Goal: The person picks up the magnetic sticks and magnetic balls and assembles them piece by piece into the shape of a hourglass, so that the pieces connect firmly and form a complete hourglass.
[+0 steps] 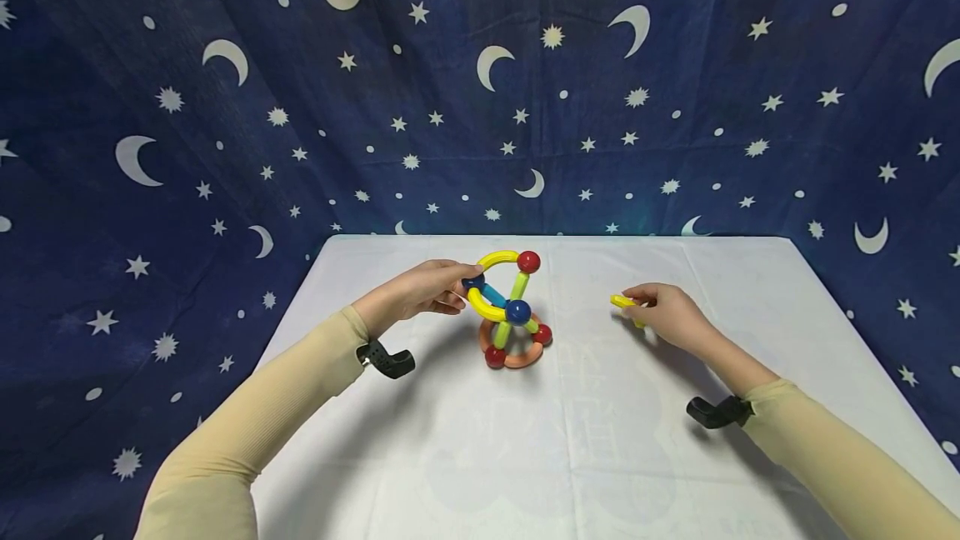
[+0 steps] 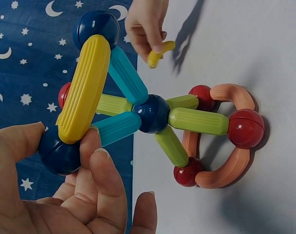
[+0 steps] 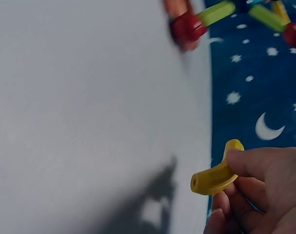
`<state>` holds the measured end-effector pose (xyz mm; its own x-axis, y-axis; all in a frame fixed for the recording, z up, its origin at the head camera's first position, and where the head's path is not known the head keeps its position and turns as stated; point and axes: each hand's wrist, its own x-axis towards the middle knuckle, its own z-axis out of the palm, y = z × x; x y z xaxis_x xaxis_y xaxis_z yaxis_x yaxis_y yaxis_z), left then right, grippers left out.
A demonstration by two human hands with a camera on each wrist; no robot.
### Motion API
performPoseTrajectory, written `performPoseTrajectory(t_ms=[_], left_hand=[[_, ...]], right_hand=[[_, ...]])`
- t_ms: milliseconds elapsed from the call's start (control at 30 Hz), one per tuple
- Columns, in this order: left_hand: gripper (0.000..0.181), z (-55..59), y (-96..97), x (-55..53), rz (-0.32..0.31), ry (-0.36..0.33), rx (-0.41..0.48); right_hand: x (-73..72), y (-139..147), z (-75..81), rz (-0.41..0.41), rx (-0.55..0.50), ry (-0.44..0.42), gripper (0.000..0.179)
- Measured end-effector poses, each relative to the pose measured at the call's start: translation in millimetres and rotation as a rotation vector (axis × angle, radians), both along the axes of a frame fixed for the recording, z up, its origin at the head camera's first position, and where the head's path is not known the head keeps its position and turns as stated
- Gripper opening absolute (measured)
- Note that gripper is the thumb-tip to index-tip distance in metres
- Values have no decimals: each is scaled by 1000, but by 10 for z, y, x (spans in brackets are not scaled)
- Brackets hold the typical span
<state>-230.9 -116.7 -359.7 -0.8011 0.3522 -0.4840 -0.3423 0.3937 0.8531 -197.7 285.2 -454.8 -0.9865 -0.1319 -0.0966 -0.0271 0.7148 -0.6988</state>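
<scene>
A structure of magnetic rods and balls stands on the table, its base a ring of curved orange rods (image 2: pixel 225 171) and red balls (image 2: pixel 246 128). Green rods (image 2: pixel 199 121) rise to a central blue ball (image 2: pixel 151 113), and blue rods (image 2: pixel 128 75) branch off it. My left hand (image 1: pixel 431 287) pinches an outer blue ball (image 2: pixel 60 155) at the upper part, where a curved yellow rod (image 2: pixel 84 90) joins it. Off to the right, my right hand (image 1: pixel 670 317) holds a loose curved yellow rod (image 3: pixel 213 179) between thumb and fingers, above the table and apart from the structure.
A white cloth covers the table (image 1: pixel 465 457). Behind and beside it hangs a dark blue curtain (image 1: pixel 442 40) with moons and stars. Each wrist wears a black strap mount, the left mount (image 1: pixel 390 359) and the right mount (image 1: pixel 716 412).
</scene>
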Motion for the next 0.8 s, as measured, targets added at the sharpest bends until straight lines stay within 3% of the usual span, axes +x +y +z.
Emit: performPoseTrajectory(t_ms=[267,367,533,633,800], left_hand=[[46,-4,-3,1,-3,5,0],[47,0,3,0,2,-1,0],[47,-2,7,-5,3,-5,2],[48,2,4,-2,0,-2,0],[47,-3,2,-6,0,-2,-2]], right_hand=[[26,-327,240,-7,-385,-163,51],[77,-497,316,-24,-629,-255,51],[188,-729,404,-66,-1033,-436,36],[250,-834,448,-66,-1146,-499,28],[312,-951,489,-54,-1207,-552,22]])
